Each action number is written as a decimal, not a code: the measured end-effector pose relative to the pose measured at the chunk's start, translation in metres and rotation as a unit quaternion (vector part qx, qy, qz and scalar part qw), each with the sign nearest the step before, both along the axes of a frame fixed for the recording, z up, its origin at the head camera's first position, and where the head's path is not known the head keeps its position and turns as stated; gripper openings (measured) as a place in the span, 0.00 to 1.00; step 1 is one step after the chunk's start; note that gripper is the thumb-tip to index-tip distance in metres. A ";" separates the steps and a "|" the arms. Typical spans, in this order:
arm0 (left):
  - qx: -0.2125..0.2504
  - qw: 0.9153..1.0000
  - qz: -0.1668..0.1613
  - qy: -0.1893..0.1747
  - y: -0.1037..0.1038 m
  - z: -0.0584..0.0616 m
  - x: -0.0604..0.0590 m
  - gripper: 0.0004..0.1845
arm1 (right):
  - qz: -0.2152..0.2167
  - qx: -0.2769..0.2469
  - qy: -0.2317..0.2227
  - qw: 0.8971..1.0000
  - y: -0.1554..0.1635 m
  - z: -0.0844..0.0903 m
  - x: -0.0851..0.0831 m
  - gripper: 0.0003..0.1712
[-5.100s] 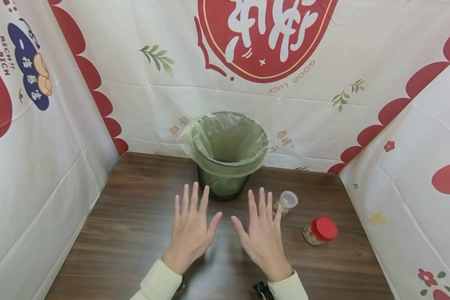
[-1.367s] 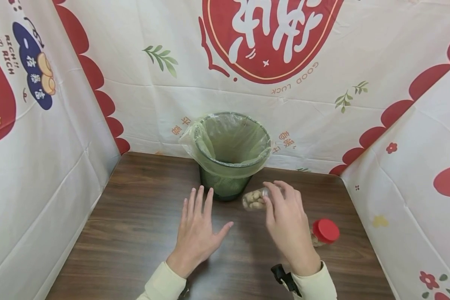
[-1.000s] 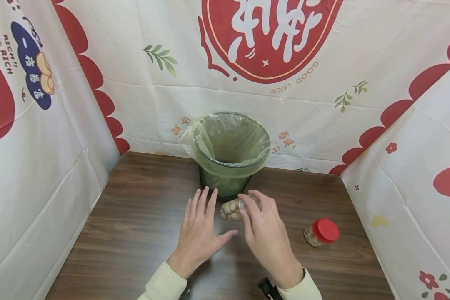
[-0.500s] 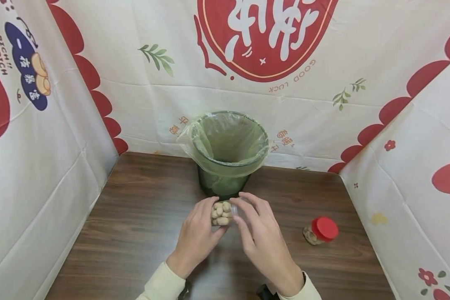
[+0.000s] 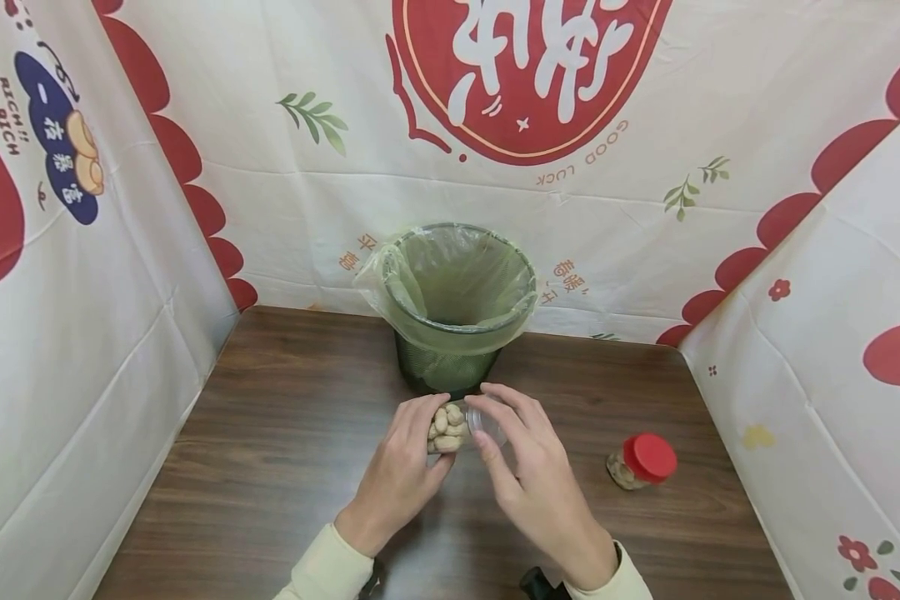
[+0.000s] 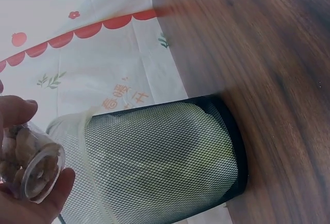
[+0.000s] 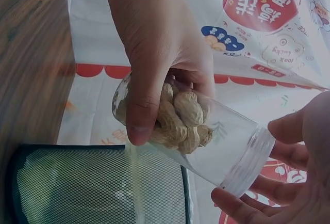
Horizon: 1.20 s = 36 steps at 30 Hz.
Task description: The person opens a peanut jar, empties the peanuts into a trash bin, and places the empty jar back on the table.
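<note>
Left hand (image 5: 397, 475) grasps a clear peanut jar (image 5: 448, 427); right hand (image 5: 528, 475) pinches its lid (image 5: 483, 421). Lined mesh wastebasket (image 5: 453, 308) stands just behind; red-capped jar (image 5: 641, 462) sits apart on the bench (image 5: 270, 450).

Table (image 5: 285, 467): open wood on the left side and along the near edge. Bin (image 5: 450, 367): stands at the back centre, just beyond both hands, closing the way forward. Red-lidded jar (image 5: 641, 462): stands on the right side. Cloth walls (image 5: 105, 333): shut in left, back and right.
</note>
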State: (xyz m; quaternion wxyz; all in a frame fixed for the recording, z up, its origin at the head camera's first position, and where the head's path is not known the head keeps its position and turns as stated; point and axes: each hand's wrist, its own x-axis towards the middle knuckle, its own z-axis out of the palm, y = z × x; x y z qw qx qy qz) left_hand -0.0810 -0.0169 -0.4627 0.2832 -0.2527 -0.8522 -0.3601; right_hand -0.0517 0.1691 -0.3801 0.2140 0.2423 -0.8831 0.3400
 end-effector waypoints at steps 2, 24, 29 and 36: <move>-0.001 1.000 0.000 0.004 0.000 0.000 0.000 0.41 | 0.001 0.005 -0.001 1.000 0.001 0.001 -0.001 0.23; -0.011 0.999 0.030 0.031 -0.001 0.003 0.001 0.33 | -0.014 0.030 0.004 0.999 0.008 -0.003 -0.007 0.29; -0.017 0.999 0.026 0.025 -0.001 0.004 0.002 0.34 | 0.012 0.043 0.003 0.999 0.011 -0.003 -0.007 0.30; -0.011 0.999 0.023 0.020 -0.002 0.000 0.001 0.34 | 0.036 0.075 0.006 0.997 0.014 0.001 -0.008 0.33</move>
